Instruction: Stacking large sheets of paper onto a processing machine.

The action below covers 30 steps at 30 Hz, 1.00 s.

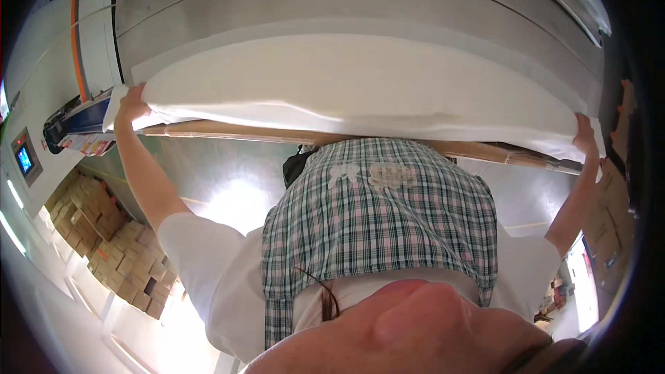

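Note:
A long white cloth-like sheet (360, 79) stretches across in front of me, smooth on top and slightly rumpled along its near edge. Its left end is gripped by my left hand (133, 102), the fingers curled over the corner. Far to the right, my right hand (585, 135) is closed on the opposite end, with part of the fingers hidden. Both arms are spread wide. Beyond the sheet lies the grey metal surface (332, 0) of a wide machine, and the sheet rests along its near side.
A brown cardboard-like strip (235, 130) runs under the sheet's near edge, close to my checked apron (388, 215). At left stands a white cabinet with a small lit screen (25, 158). Stacked cardboard boxes (128, 263) fill the lower left; more cartons (609, 208) stand at right.

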### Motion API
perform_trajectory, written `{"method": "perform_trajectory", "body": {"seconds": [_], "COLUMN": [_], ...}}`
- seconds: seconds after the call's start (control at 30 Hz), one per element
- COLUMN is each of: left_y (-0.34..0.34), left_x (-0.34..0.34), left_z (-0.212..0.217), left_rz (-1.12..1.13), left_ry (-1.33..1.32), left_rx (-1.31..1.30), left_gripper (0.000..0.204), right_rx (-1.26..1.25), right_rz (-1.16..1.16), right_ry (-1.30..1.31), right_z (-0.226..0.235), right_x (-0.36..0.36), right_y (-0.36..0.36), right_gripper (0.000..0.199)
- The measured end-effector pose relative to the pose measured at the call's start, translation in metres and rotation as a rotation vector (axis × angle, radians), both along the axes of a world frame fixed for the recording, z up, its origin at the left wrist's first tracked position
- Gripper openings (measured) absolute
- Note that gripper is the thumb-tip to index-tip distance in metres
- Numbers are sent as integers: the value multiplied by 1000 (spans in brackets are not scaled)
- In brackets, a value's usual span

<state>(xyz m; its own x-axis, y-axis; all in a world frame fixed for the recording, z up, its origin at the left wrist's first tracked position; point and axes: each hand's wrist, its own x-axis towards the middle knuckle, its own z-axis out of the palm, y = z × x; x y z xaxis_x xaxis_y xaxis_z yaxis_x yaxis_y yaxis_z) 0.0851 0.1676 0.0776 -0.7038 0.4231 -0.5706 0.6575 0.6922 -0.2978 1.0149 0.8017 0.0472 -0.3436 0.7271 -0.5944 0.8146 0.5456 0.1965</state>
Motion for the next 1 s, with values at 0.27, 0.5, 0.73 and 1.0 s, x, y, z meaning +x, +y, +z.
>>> {"method": "perform_trajectory", "body": {"seconds": [0.27,0.5,0.73,1.0], "left_y": [66,61,96,93], "left_x": [-37,33,241,327], "left_z": [-61,-36,28,-10], "left_rz": [10,-402,-84,-608], "left_ry": [-280,273,-151,-202], "left_rx": [-1,594,1304,1066], "left_gripper": [49,31,25,38], "right_rx": [-289,-173,197,-206], "right_rz": [-82,-253,-155,173], "right_ry": [-400,-54,1049,1002], "right_z": [-42,-36,5,29], "right_x": [-85,-6,-168,-414], "right_y": [82,76,-74,-261], "right_gripper": [43,40,29,31]}}
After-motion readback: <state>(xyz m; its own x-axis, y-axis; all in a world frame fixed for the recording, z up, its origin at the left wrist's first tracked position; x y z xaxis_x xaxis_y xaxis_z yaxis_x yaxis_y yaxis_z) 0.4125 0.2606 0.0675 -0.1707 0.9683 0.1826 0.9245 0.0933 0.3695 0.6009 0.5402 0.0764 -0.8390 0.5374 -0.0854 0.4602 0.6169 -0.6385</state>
